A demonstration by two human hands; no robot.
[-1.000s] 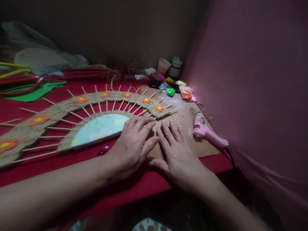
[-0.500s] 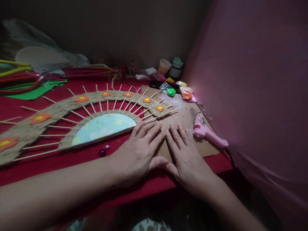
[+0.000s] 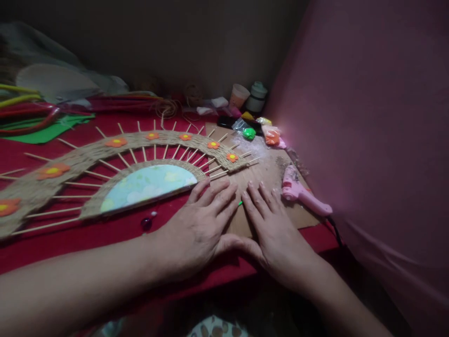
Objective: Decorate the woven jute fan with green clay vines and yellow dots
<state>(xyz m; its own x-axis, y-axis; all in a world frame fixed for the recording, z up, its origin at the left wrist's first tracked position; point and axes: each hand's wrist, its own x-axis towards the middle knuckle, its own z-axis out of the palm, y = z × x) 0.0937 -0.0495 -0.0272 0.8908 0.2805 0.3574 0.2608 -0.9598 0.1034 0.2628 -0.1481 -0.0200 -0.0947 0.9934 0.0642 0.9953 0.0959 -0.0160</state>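
My left hand (image 3: pixel 206 215) lies palm down with its fingers stretched over the cardboard (image 3: pixel 242 227), close to the fan's right end. Beside it my right hand (image 3: pixel 275 224) rests flat too, fingers extended, and the two thumbs meet. A thin bit of green clay (image 3: pixel 240 203) shows between the index fingers; how much lies beneath them is hidden. To the left spreads a fan-shaped piece (image 3: pixel 182 152) of woven twine on thin sticks, with orange flowers (image 3: pixel 115 142) and a pale blue floral half-circle (image 3: pixel 150 185).
A pink glue gun (image 3: pixel 305 194) lies on the cardboard's right side. Bags of green clay (image 3: pixel 249 134) and orange clay (image 3: pixel 272 136), a cup (image 3: pixel 239 96) and a bottle (image 3: pixel 257 97) stand behind. Green sheets (image 3: pixel 45 131) lie far left. Pink cloth (image 3: pixel 379 140) hangs at right.
The view has shifted slightly, so the fan sits a little further left. More of the green clay shows between my index fingers. Both hands remain flat.
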